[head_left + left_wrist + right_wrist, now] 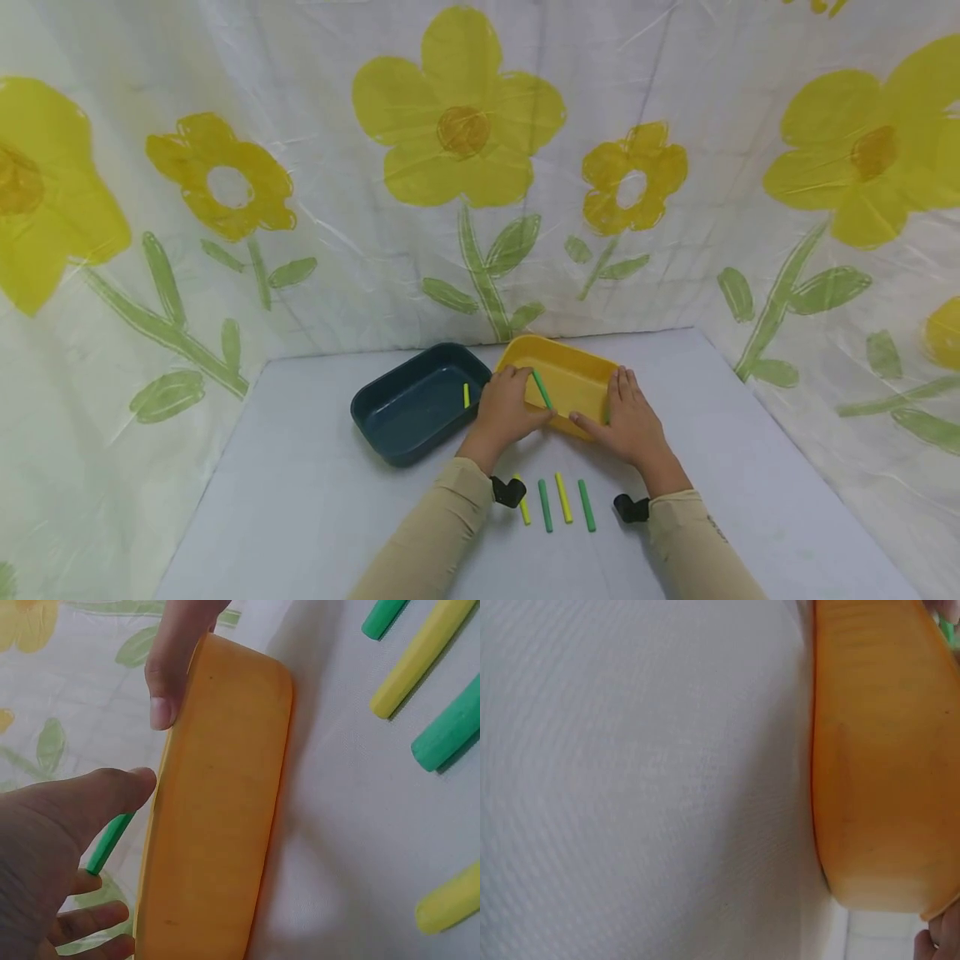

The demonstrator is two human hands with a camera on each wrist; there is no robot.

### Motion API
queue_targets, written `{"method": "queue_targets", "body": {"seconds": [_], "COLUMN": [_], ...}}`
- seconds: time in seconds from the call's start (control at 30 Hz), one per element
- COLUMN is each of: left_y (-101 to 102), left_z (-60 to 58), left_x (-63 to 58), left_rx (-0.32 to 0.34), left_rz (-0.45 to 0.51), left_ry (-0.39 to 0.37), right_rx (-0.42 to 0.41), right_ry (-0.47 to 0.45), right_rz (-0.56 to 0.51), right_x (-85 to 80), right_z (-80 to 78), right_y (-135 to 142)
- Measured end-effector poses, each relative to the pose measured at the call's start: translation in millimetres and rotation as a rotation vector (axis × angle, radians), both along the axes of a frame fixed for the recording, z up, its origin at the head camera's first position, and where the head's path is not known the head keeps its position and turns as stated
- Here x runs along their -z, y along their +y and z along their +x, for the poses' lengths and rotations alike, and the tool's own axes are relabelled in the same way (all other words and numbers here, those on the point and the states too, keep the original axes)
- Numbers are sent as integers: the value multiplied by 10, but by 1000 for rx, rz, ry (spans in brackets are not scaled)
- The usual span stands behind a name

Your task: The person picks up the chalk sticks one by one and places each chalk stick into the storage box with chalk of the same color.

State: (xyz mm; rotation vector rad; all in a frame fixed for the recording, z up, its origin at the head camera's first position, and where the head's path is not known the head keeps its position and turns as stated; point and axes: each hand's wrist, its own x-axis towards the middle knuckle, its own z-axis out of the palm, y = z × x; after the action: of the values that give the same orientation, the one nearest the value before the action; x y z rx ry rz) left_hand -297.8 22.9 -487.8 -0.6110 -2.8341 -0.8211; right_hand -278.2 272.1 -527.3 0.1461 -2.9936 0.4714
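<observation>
My left hand (pixel 507 408) pinches a green chalk stick (pixel 542 389) between thumb and fingers, above the near left part of the yellow tray (pixel 558 350). The left wrist view shows the thumb by the tray's rim and the green stick behind it. My right hand (pixel 633 421) holds the tray at its near right corner, thumb over the front rim and fingers along the right side. Inside the tray, a bit of green (pixel 607 412) shows beside that hand. On the table nearer me lie two yellow chalk sticks (pixel 563 497) and two green chalk sticks (pixel 587 505).
Left of the yellow tray stands a dark teal tray (pixel 397 446) with one yellow stick (pixel 466 396) inside. Both trays sit toward the back of the white table (pixel 300 500). A flower-printed cloth (pixel 337 275) hangs behind and at the sides.
</observation>
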Motion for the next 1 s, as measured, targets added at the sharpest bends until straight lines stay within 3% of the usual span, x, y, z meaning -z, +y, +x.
{"method": "queue_targets", "body": {"seconds": [0.23,0.5,0.73,1.0], "left_y": [61,95,76,19], "left_z": [-8,-27,-19,43], "left_x": [-8,-17,-2,-80], "left_rx": [-32,-43,-39,-5], "left_rz": [-45,-75,-43,-22], "left_ry": [30,-2,2,39], "right_rx": [-7,-3,-8,-9], "right_ry": [-1,-9,-10,-7], "right_rz": [2,4,6,13], "right_x": [-18,-8,-42,-49], "right_z": [6,-10,13,8], "right_y": [-2,-7,-15,-12]}}
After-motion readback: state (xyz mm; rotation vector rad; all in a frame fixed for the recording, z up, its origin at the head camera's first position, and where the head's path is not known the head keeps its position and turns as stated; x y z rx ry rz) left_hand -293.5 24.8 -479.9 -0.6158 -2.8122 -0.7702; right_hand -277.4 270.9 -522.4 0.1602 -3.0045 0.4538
